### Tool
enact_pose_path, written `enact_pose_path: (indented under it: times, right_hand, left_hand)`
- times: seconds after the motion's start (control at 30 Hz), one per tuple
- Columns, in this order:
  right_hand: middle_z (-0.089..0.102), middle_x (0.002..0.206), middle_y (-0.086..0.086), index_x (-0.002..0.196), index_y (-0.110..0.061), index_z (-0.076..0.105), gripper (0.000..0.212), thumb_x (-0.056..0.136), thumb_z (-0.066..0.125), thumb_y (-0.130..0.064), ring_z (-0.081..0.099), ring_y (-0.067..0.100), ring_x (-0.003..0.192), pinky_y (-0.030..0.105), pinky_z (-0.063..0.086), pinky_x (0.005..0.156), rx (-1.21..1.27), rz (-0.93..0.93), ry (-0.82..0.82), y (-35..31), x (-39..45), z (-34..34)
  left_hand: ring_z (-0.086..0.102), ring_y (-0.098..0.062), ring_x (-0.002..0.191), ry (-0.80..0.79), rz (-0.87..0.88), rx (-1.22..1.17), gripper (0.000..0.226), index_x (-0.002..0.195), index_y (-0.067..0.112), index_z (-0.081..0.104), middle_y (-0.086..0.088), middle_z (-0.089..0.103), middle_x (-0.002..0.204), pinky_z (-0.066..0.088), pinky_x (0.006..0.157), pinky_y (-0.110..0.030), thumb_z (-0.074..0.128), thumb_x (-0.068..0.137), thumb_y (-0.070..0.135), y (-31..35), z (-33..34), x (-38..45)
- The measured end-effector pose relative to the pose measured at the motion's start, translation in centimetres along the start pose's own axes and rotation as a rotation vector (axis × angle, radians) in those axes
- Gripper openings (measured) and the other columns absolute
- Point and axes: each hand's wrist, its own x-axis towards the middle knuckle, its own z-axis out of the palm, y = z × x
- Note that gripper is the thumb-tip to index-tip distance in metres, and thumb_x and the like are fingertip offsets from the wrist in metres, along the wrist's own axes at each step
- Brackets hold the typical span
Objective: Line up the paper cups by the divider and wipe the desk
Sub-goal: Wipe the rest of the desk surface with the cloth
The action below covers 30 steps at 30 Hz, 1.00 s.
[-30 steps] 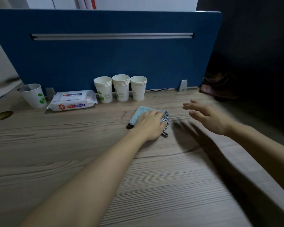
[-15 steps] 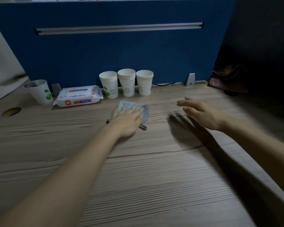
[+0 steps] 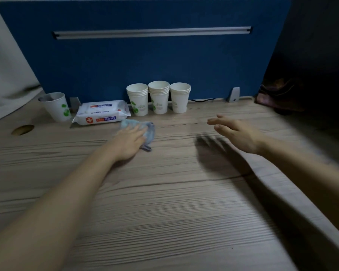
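Left hand [image 3: 128, 142] presses cloth [image 3: 145, 130] flat on desk [image 3: 164, 212].

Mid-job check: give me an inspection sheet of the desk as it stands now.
Surface: wood-grain desk, round cable hole at far left.
Job's things: three stacks of paper cups in a row against the blue divider; blue cloth flat on the desk before them.
Clutter: wet-wipes pack beside the stacks; single cup farther left, something grey inside.
Hands: left hand presses the cloth with straight fingers; right hand open above the desk, holding nothing.
Cables: black cable along the divider's foot.
Surroundings: metal bracket; dark bundle at right, too dim to identify.
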Motion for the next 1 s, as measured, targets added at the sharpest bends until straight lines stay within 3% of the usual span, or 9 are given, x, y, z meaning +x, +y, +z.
enact_pose_path:
  times: [0.07,0.17,0.33,0.5,0.6,0.67,0.77,0.9,1.0]
  right_hand:
    - [0.046,0.145,-0.008,0.135,-0.022,0.052,0.04,0.101,0.037,-0.035,0.021,0.003,0.142,0.022,0.016,0.108,0.016,0.001,0.0,-0.8,0.3,0.3]
    - [0.047,0.145,-0.006,0.135,-0.022,0.052,0.039,0.101,0.037,-0.034,0.02,0.004,0.142,0.025,0.018,0.111,0.02,-0.016,-0.006,-1.9,0.8,1.0]
    - [0.046,0.146,-0.008,0.135,-0.024,0.051,0.039,0.101,0.037,-0.035,0.019,0.003,0.143,0.023,0.017,0.108,0.02,-0.016,-0.021,-2.8,0.8,1.6]
    - [0.046,0.145,-0.009,0.136,-0.025,0.05,0.04,0.101,0.035,-0.036,0.019,0.002,0.142,0.024,0.016,0.109,0.051,-0.019,-0.055,-3.2,0.6,2.4]
    - [0.046,0.144,-0.01,0.135,-0.027,0.051,0.039,0.101,0.036,-0.037,0.022,0.003,0.142,0.025,0.018,0.11,0.079,-0.016,-0.05,-3.9,1.0,2.8]
    - [0.048,0.143,-0.009,0.134,-0.027,0.051,0.038,0.101,0.036,-0.035,0.024,0.005,0.142,0.028,0.02,0.112,0.08,-0.023,-0.03,-4.6,1.3,3.0]
    - [0.048,0.143,-0.008,0.134,-0.025,0.052,0.039,0.1,0.037,-0.035,0.022,0.004,0.142,0.027,0.019,0.112,0.08,-0.03,-0.01,-5.3,1.4,2.9]
    - [0.049,0.142,-0.008,0.134,-0.025,0.052,0.039,0.1,0.035,-0.036,0.025,0.006,0.141,0.033,0.022,0.115,0.062,0.006,-0.012,-4.9,0.8,2.1]
    - [0.051,0.141,-0.005,0.135,-0.026,0.051,0.04,0.1,0.034,-0.038,0.041,0.011,0.132,0.033,0.031,0.109,0.035,0.062,-0.014,-3.9,0.1,1.9]
  left_hand:
    - [0.001,-0.014,0.149,-0.04,0.163,-0.018,0.053,0.154,0.021,0.014,0.001,0.008,0.163,-0.006,0.117,-0.027,0.021,0.105,0.038,3.5,0.4,0.0]
    - [-0.005,-0.015,0.149,-0.102,0.251,-0.021,0.054,0.154,0.032,0.009,0.006,0.0,0.163,-0.004,0.121,-0.036,0.019,0.103,0.046,7.4,1.2,0.2]
    - [-0.001,-0.019,0.15,-0.054,0.09,0.003,0.056,0.155,0.03,0.008,0.001,0.001,0.164,-0.003,0.116,-0.032,0.018,0.103,0.047,2.9,0.6,0.1]
    - [0.0,-0.022,0.15,-0.042,-0.095,0.07,0.057,0.155,0.026,0.007,-0.003,0.002,0.163,-0.003,0.121,-0.04,0.014,0.102,0.047,-3.9,-0.2,-2.3]
    - [-0.002,-0.021,0.15,-0.078,0.069,0.091,0.066,0.154,0.026,0.007,0.0,0.003,0.164,0.003,0.121,-0.045,0.005,0.096,0.056,-0.2,0.5,-2.4]
    - [-0.006,-0.021,0.15,-0.106,0.186,0.068,0.066,0.154,0.029,0.008,0.003,0.0,0.163,-0.003,0.121,-0.045,0.004,0.095,0.058,4.0,1.5,-2.2]
    - [-0.005,-0.019,0.149,-0.087,0.2,0.016,0.06,0.154,0.033,0.014,0.007,-0.002,0.163,-0.009,0.112,-0.033,0.013,0.098,0.056,6.8,2.2,-1.3]
    - [-0.005,-0.021,0.15,-0.077,0.106,0.042,0.058,0.154,0.034,0.004,0.004,-0.003,0.163,-0.004,0.12,-0.042,0.011,0.1,0.053,1.8,1.5,-0.9]
    - [-0.007,-0.022,0.15,-0.086,0.006,0.125,0.064,0.155,0.024,0.012,0.0,-0.003,0.163,0.002,0.121,-0.048,0.006,0.097,0.05,-4.6,0.3,-2.3]
